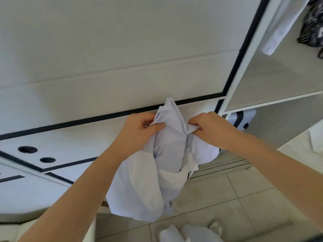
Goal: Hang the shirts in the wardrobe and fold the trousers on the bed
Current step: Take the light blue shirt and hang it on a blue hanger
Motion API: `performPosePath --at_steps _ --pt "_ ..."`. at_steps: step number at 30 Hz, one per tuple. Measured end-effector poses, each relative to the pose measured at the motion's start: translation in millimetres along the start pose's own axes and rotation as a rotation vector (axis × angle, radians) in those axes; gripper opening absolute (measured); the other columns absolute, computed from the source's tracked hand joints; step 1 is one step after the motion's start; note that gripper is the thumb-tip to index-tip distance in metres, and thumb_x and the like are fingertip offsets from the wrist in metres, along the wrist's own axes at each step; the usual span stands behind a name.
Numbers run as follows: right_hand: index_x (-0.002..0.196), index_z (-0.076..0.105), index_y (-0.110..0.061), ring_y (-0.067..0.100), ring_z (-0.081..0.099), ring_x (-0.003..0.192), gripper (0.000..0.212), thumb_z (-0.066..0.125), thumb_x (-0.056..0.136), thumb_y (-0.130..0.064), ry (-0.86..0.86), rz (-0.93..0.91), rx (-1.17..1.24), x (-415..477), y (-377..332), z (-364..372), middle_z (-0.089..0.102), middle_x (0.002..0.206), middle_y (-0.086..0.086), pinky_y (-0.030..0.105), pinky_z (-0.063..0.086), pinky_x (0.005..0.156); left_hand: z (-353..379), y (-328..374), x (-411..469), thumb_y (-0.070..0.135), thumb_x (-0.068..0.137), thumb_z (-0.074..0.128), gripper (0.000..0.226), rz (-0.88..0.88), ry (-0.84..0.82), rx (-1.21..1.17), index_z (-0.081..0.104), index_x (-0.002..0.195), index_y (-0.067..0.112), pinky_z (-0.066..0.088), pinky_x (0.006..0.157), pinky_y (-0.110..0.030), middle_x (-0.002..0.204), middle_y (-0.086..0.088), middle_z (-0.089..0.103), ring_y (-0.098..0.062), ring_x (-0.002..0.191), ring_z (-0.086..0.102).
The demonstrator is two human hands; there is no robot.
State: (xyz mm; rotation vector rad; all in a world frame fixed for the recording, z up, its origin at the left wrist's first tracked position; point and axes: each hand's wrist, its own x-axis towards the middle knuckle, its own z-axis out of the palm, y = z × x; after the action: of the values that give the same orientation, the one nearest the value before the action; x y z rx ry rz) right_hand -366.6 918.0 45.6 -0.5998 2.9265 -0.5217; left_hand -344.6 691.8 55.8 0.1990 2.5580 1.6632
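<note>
Both hands [139, 130] [209, 127] raised, pinching shirt [167, 149]

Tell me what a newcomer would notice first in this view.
The crumpled pale shirt in mid-frame, gripped near its top by the left hand and right hand, draws the eye first. Upper right, the open wardrobe shows a white garment and a dark patterned garment hanging.

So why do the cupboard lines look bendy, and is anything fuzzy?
Head view: the wide lens bows the wardrobe's black trim; the dark garment hanging top right is smeared by blur; the shirt, left hand and right hand look sharper; light is soft, no glare.
</note>
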Motion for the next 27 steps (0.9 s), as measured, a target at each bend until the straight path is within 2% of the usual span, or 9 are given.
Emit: performPosePath --at_steps 3,6,9,12,15,17,20,25,27 --pt "0.052 0.037 -0.018 0.024 0.048 0.059 0.036 0.048 0.083 -0.003 -0.019 0.077 0.064 -14.4 33.7 -3.9 0.047 0.057 0.007 0.031 0.033 0.055 35.1 10.7 16.1 0.013 0.088 0.069 0.018 0.019 -0.063 -0.011 0.069 0.089 -0.005 0.041 0.069 -0.030 0.090 -0.028 0.064 -0.015 0.073 0.052" --pt "0.051 0.037 -0.026 0.020 0.046 0.061 0.043 0.045 0.084 0.000 -0.040 0.148 0.134 -31.9 68.6 -16.4 0.046 0.057 -0.002 0.030 0.034 0.056 74.9 26.7 30.3 0.014 0.088 0.070 0.027 0.033 -0.145 -0.043 0.064 0.089 -0.013 0.036 0.062 -0.027 0.074 -0.021 0.057 -0.014 0.069 0.045" --pt "0.068 0.057 -0.019 0.027 0.057 0.074 0.032 0.041 0.091 -0.003 0.063 0.250 0.197 -45.7 110.9 -36.2 0.061 0.075 0.008 0.027 0.034 0.056 118.3 46.8 45.8 0.013 0.089 0.069 0.029 0.030 -0.202 -0.062 0.061 0.084 -0.014 0.030 0.053 -0.022 0.067 -0.007 0.047 -0.010 0.060 0.036" --pt "0.089 0.062 -0.003 0.028 0.051 0.077 0.021 0.042 0.093 -0.003 0.244 0.327 0.251 -49.2 158.3 -66.6 0.058 0.080 0.011 0.030 0.028 0.060 164.9 71.6 62.3 0.012 0.091 0.066 0.028 0.032 -0.176 -0.070 0.058 0.078 -0.012 0.026 0.047 -0.016 0.060 0.001 0.041 -0.008 0.052 0.031" --pt "0.067 0.051 -0.010 0.025 0.043 0.071 0.026 0.046 0.091 -0.004 0.370 0.330 0.337 -54.4 197.6 -101.6 0.049 0.068 0.007 0.033 0.029 0.059 209.3 97.8 82.5 0.012 0.092 0.065 0.036 0.039 -0.114 -0.094 0.048 0.064 -0.004 0.024 0.050 -0.020 0.060 0.000 0.035 -0.010 0.055 0.030" --pt "0.066 0.052 -0.016 0.027 0.047 0.070 0.027 0.050 0.092 -0.006 0.432 0.321 0.389 -62.4 220.8 -122.2 0.055 0.069 0.005 0.023 0.034 0.057 234.2 113.3 99.5 0.014 0.093 0.064 0.039 0.021 -0.031 -0.131 0.041 0.062 0.006 0.023 0.051 -0.021 0.059 0.001 0.032 -0.010 0.055 0.028" --pt "0.073 0.056 -0.022 0.016 0.052 0.067 0.021 0.055 0.093 -0.015 0.436 0.301 0.405 -79.0 249.9 -143.2 0.059 0.073 0.002 0.011 0.035 0.056 261.9 133.0 127.2 0.015 0.094 0.062 0.034 0.002 0.082 -0.169 0.045 0.067 0.004 0.027 0.055 -0.022 0.063 -0.003 0.035 -0.010 0.057 0.032" --pt "0.074 0.051 0.001 0.017 0.036 0.063 0.029 0.055 0.094 -0.020 0.325 0.230 0.322 -99.7 287.6 -163.5 0.042 0.065 0.002 0.020 0.030 0.055 289.8 168.8 159.1 0.016 0.095 0.061 0.026 -0.022 0.126 -0.288 0.057 0.069 0.012 0.041 0.059 -0.018 0.067 0.003 0.055 -0.007 0.063 0.049" --pt "0.072 0.050 0.002 0.014 0.036 0.059 0.034 0.056 0.095 -0.023 0.261 0.223 0.345 -104.1 295.9 -171.5 0.042 0.062 0.001 0.019 0.033 0.055 296.8 183.8 168.7 0.016 0.095 0.060 0.019 0.016 0.102 -0.270 0.063 0.079 0.006 0.044 0.065 -0.019 0.072 -0.005 0.062 -0.006 0.068 0.054"
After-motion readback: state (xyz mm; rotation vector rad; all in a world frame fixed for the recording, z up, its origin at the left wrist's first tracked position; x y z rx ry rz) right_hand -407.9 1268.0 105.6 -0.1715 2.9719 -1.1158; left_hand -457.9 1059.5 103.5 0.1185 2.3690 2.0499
